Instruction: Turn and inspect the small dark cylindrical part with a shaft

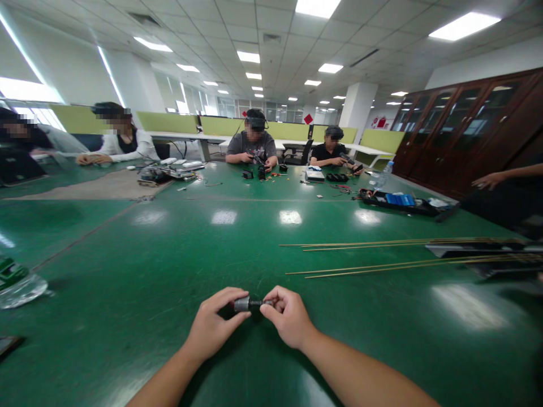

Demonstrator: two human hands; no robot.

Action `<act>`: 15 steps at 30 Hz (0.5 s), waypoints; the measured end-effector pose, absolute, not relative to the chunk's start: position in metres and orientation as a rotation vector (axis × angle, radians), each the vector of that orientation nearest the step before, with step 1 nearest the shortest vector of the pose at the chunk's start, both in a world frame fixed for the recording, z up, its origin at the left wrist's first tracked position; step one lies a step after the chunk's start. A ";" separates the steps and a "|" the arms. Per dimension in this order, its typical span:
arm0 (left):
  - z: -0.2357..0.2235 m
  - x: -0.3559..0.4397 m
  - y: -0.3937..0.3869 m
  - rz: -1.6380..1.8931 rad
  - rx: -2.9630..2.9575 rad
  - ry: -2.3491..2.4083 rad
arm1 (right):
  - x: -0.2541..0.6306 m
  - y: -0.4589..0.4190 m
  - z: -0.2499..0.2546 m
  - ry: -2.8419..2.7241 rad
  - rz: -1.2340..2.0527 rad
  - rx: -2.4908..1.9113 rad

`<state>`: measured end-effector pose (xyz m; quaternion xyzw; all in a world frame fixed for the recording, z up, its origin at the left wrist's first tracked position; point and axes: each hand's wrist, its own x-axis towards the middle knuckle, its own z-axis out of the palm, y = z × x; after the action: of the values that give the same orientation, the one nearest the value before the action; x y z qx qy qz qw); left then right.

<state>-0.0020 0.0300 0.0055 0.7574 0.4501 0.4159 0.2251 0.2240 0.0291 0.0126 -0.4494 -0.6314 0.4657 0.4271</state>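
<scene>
A short grey metal cylinder (242,305) with a thin dark shaft (255,303) lies level just above the green table, near the front. The thumb and fingers of my left hand (212,322) are closed around the thick end. At the other end, my right hand (292,317) pinches the tip of the shaft, its fingers curled in. The part's exact kind is too small to make out, and the fingers hide both its ends.
Long thin brass-coloured rods (365,269) lie on the table (169,254) to the right. A plastic bottle (21,285) is at the left edge. Beyond, a black tray (399,202) holds parts. Several people sit around the far side, and another person's hand (490,180) shows at right.
</scene>
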 end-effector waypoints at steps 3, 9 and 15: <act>0.006 -0.002 0.030 1.161 2.102 1.227 | 0.224 0.029 0.013 -1.570 1.167 -1.115; 0.005 -0.002 0.031 1.166 2.109 1.240 | 0.223 0.030 0.011 -1.553 1.179 -1.113; 0.005 -0.002 0.032 1.193 2.104 1.249 | 0.225 0.032 0.008 -1.515 1.205 -1.106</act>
<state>-0.0020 0.0317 0.0046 0.7560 0.4487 0.4286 0.2085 0.2249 0.0320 0.0083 -0.4453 -0.6102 0.4851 0.4405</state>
